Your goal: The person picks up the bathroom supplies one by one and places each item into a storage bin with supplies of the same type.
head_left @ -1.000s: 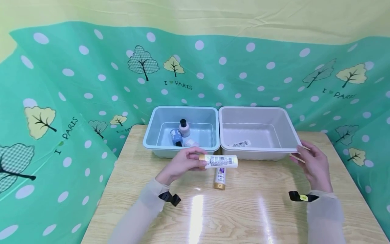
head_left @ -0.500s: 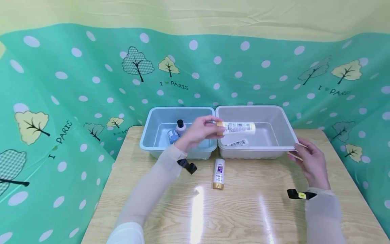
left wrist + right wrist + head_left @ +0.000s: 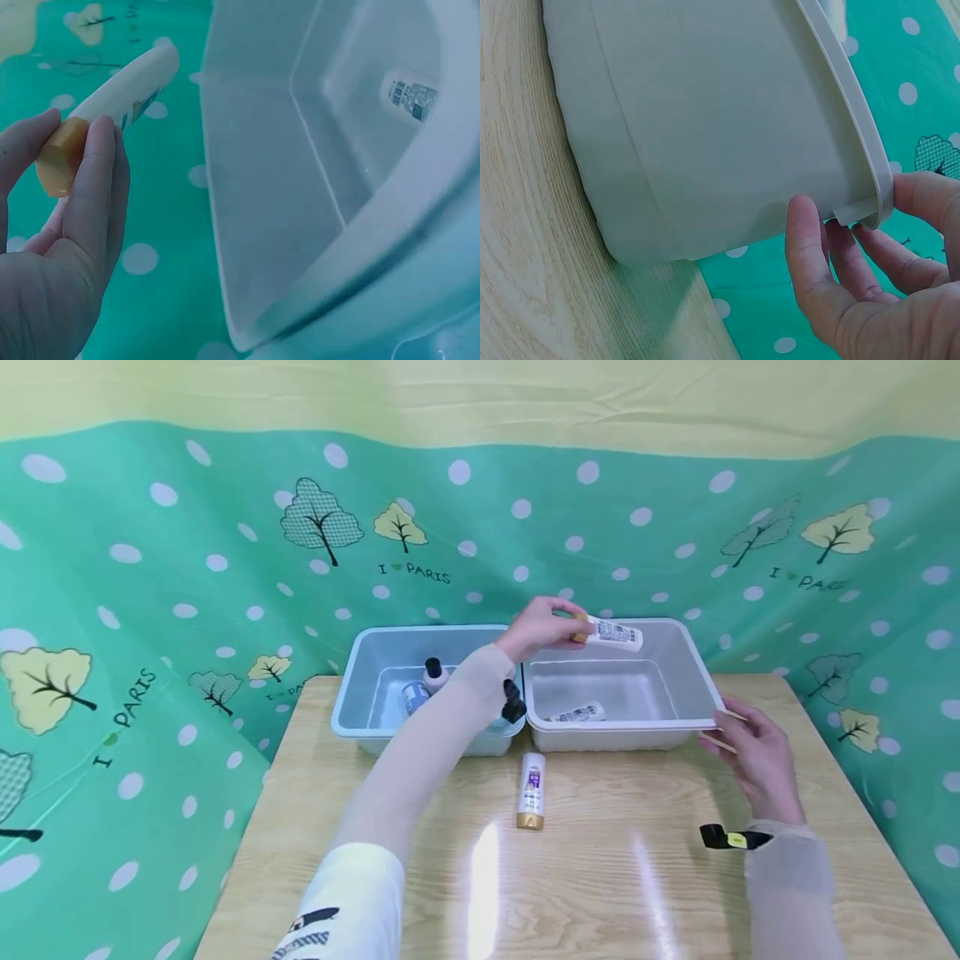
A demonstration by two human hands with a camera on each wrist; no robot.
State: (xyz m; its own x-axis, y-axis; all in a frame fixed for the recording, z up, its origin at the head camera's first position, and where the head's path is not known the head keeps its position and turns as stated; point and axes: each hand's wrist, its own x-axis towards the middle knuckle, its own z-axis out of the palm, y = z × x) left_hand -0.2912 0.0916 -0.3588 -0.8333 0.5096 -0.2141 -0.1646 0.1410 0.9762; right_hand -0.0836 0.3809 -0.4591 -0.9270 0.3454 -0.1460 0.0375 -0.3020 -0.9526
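Note:
My left hand (image 3: 546, 625) pinches a white bottle (image 3: 617, 635) by its gold cap (image 3: 61, 156), holding it over the back part of the grey bin (image 3: 607, 727). In the left wrist view the bottle's white body points away from the fingers. Inside that bin lies another white bottle (image 3: 577, 713) with a printed label. At the bin's front right corner, my right hand (image 3: 757, 758) grips the rim (image 3: 866, 142) between thumb and fingers. A white bottle with a gold cap (image 3: 531, 792) lies on the table in front of the bins.
Left of the grey bin stands a blue bin (image 3: 352, 732), holding a black-capped bottle (image 3: 435, 675) and a blue bottle (image 3: 415, 697); my left forearm covers part of it. Behind both bins hangs a green dotted curtain (image 3: 450, 527). The wooden table (image 3: 600, 860) reaches toward me.
My left hand has carried the white bottle from in front of the bins, up and rightward, to the back of the grey bin. My right hand keeps its grip on the rim.

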